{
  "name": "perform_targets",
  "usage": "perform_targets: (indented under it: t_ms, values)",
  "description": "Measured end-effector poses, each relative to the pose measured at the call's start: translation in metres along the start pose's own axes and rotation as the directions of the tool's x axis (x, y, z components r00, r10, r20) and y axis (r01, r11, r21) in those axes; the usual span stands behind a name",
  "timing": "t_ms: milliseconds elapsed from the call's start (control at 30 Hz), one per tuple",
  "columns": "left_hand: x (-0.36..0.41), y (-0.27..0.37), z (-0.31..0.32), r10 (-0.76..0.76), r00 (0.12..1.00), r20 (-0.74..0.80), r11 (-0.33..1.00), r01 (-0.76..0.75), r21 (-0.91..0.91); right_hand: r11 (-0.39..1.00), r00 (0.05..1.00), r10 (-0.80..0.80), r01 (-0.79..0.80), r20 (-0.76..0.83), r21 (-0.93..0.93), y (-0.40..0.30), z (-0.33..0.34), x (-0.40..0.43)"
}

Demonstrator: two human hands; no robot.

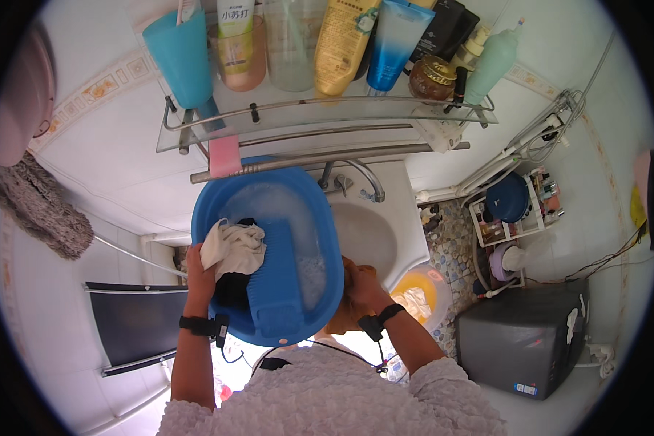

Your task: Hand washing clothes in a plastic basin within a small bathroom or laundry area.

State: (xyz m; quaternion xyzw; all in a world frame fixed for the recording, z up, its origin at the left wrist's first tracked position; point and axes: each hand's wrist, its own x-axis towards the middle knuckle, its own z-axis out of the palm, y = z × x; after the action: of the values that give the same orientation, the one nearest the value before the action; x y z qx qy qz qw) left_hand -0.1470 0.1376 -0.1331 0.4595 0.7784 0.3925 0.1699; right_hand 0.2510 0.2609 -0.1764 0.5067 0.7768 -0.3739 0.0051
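A blue plastic basin point(335, 261) of sudsy water rests over the left part of a white washbasin point(409, 218). Inside it lies a blue washboard point(278, 272), with a cream cloth point(234, 248) and a black cloth point(232, 290) at its left. My left hand point(200, 272) is at the basin's left rim, against the cream cloth; its fingertips are partly hidden, so its grip cannot be told. On the right, outside the basin, my right hand point(366, 289) is closed on a brown cloth point(344, 321) that hangs beside the rim.
A glass shelf point(327, 117) with cups, tubes and bottles spans the wall ahead, above a metal towel bar point(327, 159). The faucet point(368, 177) stands right of the blue basin. A tub with white cloth point(414, 302), a white rack point(501, 237) and a dark grey appliance point(518, 338) are at right.
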Motion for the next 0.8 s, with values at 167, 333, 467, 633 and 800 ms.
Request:
perform_targets:
  t_ms: [167, 333, 467, 633, 800]
  values:
    - [0.001, 0.002, 0.001, -0.015, 1.000, -0.007, 1.000, 0.015, -0.025, 0.986, 0.993, 0.029, -0.009, -0.119, 0.167, 0.023, -0.066, -0.016]
    - [0.000, 0.005, 0.000, -0.014, 0.999, -0.052, 1.000, 0.014, -0.003, 0.932, 0.932, 0.102, 0.033, -0.349, 0.360, 0.009, -0.191, -0.026]
    - [0.002, 0.010, 0.002, -0.054, 0.998, -0.044, 0.997, 0.051, -0.054, 0.886, 0.818, -0.032, 0.289, -0.575, 0.362, 0.039, -0.241, 0.020]
    - [0.004, 0.022, 0.003, -0.030, 0.999, -0.033, 0.999, 0.029, -0.021, 0.990, 0.879, -0.129, 0.091, -0.459, -0.104, 0.065, -0.207, 0.103]
    - [0.009, 0.024, 0.007, -0.054, 0.999, -0.005, 0.998, 0.053, -0.036, 0.980, 0.861, -0.012, -0.092, -0.509, -0.179, 0.091, -0.161, 0.118]
